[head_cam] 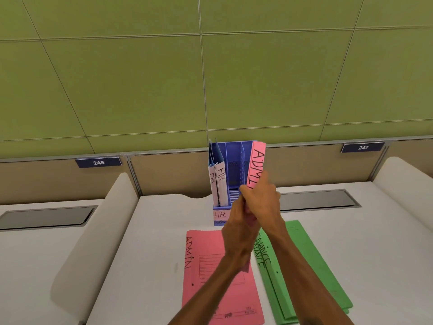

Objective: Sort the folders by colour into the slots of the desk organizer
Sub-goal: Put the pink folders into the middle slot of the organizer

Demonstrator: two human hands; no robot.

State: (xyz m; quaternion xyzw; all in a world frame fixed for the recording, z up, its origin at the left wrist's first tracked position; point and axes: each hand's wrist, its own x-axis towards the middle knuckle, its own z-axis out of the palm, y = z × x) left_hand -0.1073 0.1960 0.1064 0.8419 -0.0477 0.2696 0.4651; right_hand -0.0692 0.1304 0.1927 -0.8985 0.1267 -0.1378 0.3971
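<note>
A blue desk organizer [232, 165] stands at the back of the white desk, with a label "HR" on its front left. Two white folders [218, 184] marked "HR" stand upright in its left slot. Both my left hand [236, 228] and my right hand [262, 198] grip a pink folder [257, 165] marked "ADMIN", held upright at the organizer's right slot. Another pink "ADMIN" folder [206, 266] lies flat on the desk in front. Green "FINANCE" folders [304, 266] lie stacked to its right.
The white desk [152, 242] has a curved divider [93, 231] on the left and another [403, 177] on the right. Grey cable hatches [46, 216] [321, 198] sit at the back. A green panel wall [210, 78] rises behind, with number plates 246 and 247.
</note>
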